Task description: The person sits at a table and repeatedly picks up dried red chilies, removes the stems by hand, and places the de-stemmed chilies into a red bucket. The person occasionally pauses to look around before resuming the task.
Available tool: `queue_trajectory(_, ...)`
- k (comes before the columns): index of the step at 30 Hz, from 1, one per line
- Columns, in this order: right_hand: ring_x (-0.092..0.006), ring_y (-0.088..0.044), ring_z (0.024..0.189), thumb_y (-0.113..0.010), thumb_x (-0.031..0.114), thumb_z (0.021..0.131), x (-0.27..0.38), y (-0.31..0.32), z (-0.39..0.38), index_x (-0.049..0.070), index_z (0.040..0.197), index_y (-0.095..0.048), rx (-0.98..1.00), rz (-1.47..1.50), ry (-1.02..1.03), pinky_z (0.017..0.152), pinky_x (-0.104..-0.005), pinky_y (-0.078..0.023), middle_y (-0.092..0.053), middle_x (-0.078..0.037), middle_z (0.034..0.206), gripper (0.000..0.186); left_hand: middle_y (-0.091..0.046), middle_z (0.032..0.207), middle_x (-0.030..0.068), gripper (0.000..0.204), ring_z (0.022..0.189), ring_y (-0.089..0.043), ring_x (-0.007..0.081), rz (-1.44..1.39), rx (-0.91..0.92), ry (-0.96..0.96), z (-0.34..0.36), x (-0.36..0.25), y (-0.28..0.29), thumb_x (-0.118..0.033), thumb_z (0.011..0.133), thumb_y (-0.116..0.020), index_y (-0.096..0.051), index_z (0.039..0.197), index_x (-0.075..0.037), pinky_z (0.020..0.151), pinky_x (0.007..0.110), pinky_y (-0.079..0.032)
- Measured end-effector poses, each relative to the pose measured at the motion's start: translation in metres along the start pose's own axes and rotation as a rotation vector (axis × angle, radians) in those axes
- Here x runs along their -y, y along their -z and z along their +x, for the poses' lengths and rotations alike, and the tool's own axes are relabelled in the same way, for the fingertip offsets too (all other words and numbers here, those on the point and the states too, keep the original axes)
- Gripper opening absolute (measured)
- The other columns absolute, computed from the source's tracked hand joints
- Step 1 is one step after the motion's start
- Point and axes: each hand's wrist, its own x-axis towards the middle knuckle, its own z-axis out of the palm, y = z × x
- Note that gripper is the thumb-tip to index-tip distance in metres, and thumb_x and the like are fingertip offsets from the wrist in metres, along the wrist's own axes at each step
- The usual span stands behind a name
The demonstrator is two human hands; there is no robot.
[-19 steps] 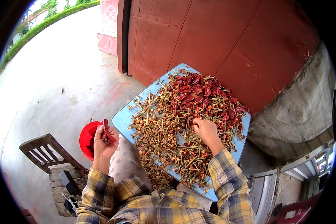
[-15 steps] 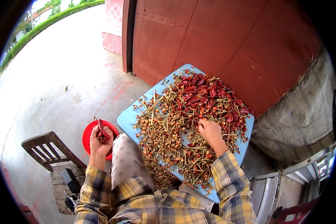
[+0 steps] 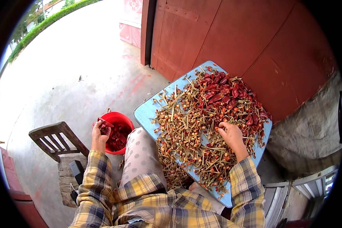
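Observation:
Dried red chili peppers (image 3: 105,124) stick out of my left hand (image 3: 100,133), its fingers closed round them. That hand is at the left rim of a red bucket (image 3: 132,122), which has more red chilies (image 3: 119,138) inside. Over the heap of cut-off chili stems (image 3: 186,125) on a blue tabletop (image 3: 148,110), my right hand (image 3: 232,137) has thumb and fingers pinched together. A small orange bit shows at its fingertips, too small to tell if it is held. Whole-looking red chilies (image 3: 218,93) lie at the far side of the heap.
A wooden chair (image 3: 60,142) stands to my left with a black box-shaped object (image 3: 77,171) on its seat. A large red door (image 3: 231,38) rises behind the table. More stems (image 3: 173,174) lie below the table's near edge. Grey cloth-like sheeting (image 3: 307,125) hangs at the right.
The whole view has shifted, so the table and bucket appear farther right. My left hand has moved from over the bucket to its left rim, uncovering the chilies inside. My right hand remains over the stems.

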Motion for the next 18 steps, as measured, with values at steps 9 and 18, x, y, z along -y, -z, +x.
queue_trajectory(9, -0.0255, -0.064, 0.071, -0.059, 0.029, 0.09, 0.002, 0.003, 0.004, 0.012, 0.102, -0.066, 0.014, 0.009, 0.006, 0.064, -0.0397, -0.05, -0.068, -0.008, 0.082, 0.021, -0.045, 0.137, 0.0074, 0.054, 0.126, -0.041, 0.0301, 0.43, -0.178, 0.067, 0.01, 0.001, -0.002, -0.035, 0.081, -0.07, -0.049, 0.127, -0.015, 0.103, 0.064, -0.026)
queue_trajectory(18, -0.0268, -0.065, 0.077, -0.061, 0.032, 0.088, 0.011, 0.003, 0.007, 0.015, 0.105, -0.065, 0.054, -0.028, 0.044, 0.068, -0.0415, -0.051, -0.069, -0.008, 0.083, 0.025, -0.051, 0.129, 0.0066, 0.049, 0.129, -0.039, 0.0293, 0.285, 0.106, -0.167, -0.004, 0.007, -0.023, -0.025, 0.085, -0.066, -0.048, 0.129, -0.011, 0.105, 0.057, -0.031)
